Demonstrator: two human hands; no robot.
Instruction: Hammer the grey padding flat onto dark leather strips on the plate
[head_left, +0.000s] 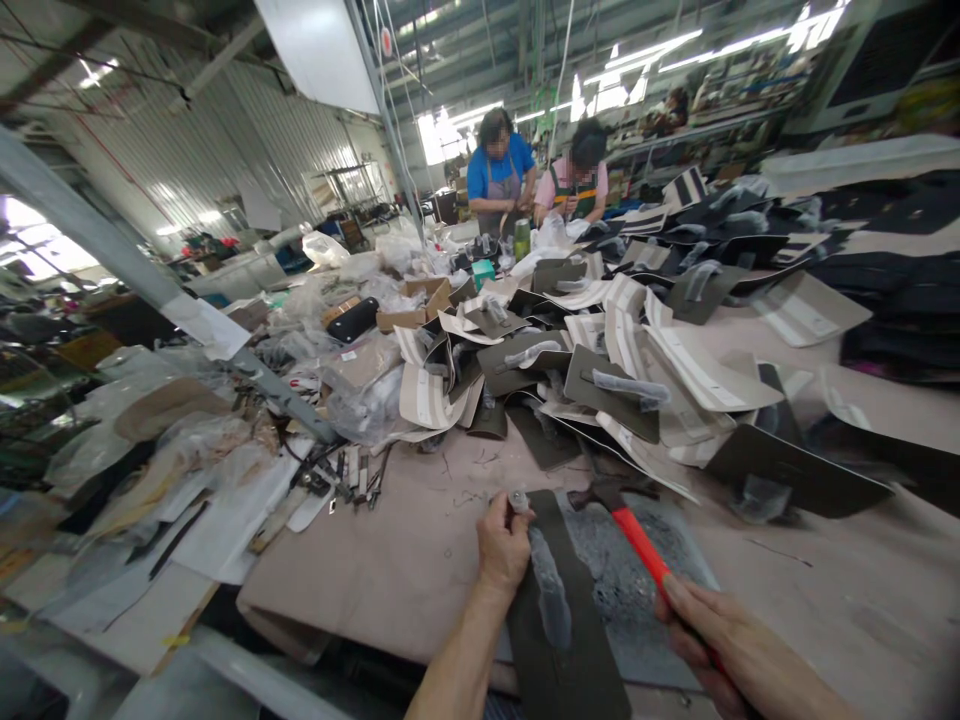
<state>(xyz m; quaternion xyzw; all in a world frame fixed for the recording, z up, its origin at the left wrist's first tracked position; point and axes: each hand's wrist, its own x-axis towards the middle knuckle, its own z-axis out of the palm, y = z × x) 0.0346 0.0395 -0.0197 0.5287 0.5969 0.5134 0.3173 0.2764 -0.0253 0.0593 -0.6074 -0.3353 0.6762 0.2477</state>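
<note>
My right hand is wrapped round the red handle of a hammer, whose dark head is up and to the left, over a worn grey slab. My left hand is closed, thumb and fingers pinching the plastic-wrapped end of a handle. That handle lies along a long dark olive panel, which overlaps the slab's left side and runs toward me. Whether a small fitting sits between the left fingertips I cannot make out.
Beyond my hands lies a heap of similar panels with wrapped handles. Small metal tools rest at the table's left, near a slanted metal post. Two co-workers stand at the far end. Dark pieces are stacked at right.
</note>
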